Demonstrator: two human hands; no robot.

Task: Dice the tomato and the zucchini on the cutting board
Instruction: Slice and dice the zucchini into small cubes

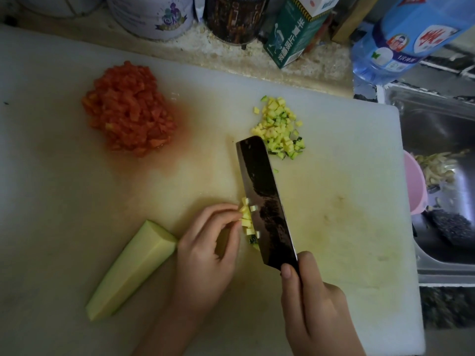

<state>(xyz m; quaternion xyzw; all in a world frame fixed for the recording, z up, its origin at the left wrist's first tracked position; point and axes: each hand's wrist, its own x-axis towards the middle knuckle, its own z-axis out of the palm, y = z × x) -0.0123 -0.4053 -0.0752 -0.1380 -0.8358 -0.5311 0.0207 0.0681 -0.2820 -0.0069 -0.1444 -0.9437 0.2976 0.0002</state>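
A white cutting board (347,201) fills most of the view. A heap of diced tomato (128,111) lies at its far left. A small pile of diced zucchini (280,127) sits right of centre. My right hand (313,301) grips the handle of a dark cleaver (264,199), whose blade stands on the board. My left hand (205,250), fingers curled, pinches a stack of zucchini strips (248,219) right against the blade's left face; several are cut into cubes. A long uncut zucchini wedge (131,271) lies to the left of that hand.
Tins (151,14), a dark jar (234,16), a green carton (295,32) and a blue bottle (401,39) line the counter behind the board. A steel sink (442,140) with a pink bowl (415,186) and scraps is on the right.
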